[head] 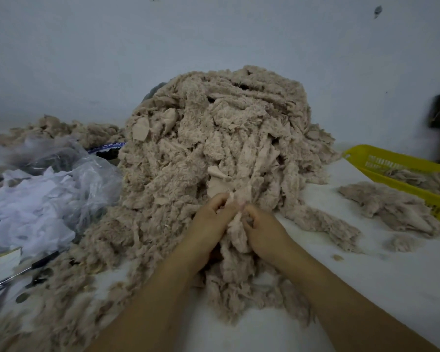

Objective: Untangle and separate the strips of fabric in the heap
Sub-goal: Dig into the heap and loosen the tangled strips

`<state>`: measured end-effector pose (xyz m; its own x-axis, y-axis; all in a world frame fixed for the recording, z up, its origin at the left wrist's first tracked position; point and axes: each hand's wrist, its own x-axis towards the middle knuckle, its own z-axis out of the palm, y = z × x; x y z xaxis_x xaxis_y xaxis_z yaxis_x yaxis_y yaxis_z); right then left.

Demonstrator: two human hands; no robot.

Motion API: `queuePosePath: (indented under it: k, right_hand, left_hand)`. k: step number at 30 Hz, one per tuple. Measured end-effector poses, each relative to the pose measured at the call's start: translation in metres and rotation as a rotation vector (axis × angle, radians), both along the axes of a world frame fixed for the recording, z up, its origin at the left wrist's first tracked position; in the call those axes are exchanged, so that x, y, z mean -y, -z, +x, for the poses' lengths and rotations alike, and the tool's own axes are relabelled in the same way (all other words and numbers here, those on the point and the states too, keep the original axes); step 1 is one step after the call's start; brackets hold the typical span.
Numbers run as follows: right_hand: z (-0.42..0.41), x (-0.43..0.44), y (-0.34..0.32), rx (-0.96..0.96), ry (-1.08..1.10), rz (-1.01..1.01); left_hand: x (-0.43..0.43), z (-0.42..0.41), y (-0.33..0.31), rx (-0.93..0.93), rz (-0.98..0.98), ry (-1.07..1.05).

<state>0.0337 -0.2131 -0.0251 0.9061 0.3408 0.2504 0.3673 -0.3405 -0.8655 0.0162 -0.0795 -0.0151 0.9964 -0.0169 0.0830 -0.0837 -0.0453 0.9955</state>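
Observation:
A tall heap of tangled beige fuzzy fabric strips [221,138] rises in the middle of the white table, spilling toward me. At its near foot, my left hand [211,219] and my right hand [262,229] sit close together, both with curled fingers pinching the same fuzzy beige strip [235,237]. That strip hangs down between my wrists onto the table. Its upper end disappears into the heap.
A yellow plastic basket [396,161] holding some strips stands at the right, with a small loose pile of strips [389,207] before it. Clear plastic bags with white fabric [36,199] lie at the left. A pen [23,270] rests near the left edge.

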Motion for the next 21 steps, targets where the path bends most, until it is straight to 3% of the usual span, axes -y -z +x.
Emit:
queuePosePath:
  k: [2, 5, 10, 13, 16, 18, 21]
  right_hand:
    - [0.003, 0.000, 0.005, -0.017, -0.011, 0.034]
    - [0.003, -0.002, 0.002, -0.095, 0.097, 0.096]
    - [0.007, 0.004, -0.004, -0.367, 0.195, 0.454]
    - [0.011, 0.006, -0.003, -0.342, 0.243, 0.536]
    - [0.022, 0.021, -0.009, -0.313, 0.396, 0.721]
    - [0.027, 0.038, -0.010, -0.287, 0.487, 0.712]
    - [0.019, 0.038, -0.009, -0.246, 0.406, 0.477]
  left_hand:
    - [0.000, 0.002, 0.000, 0.006, -0.042, -0.046]
    - [0.000, 0.001, -0.004, -0.056, -0.289, -0.028]
    - [-0.006, 0.003, -0.008, -0.105, -0.563, -0.006]
    - [-0.010, 0.002, -0.009, -0.116, -0.623, 0.000]
    - [-0.029, 0.004, -0.013, -0.088, -0.834, -0.094]
    - [-0.042, 0.007, -0.015, -0.051, -0.975, -0.139]
    - [-0.040, 0.008, -0.011, -0.036, -1.015, -0.103]
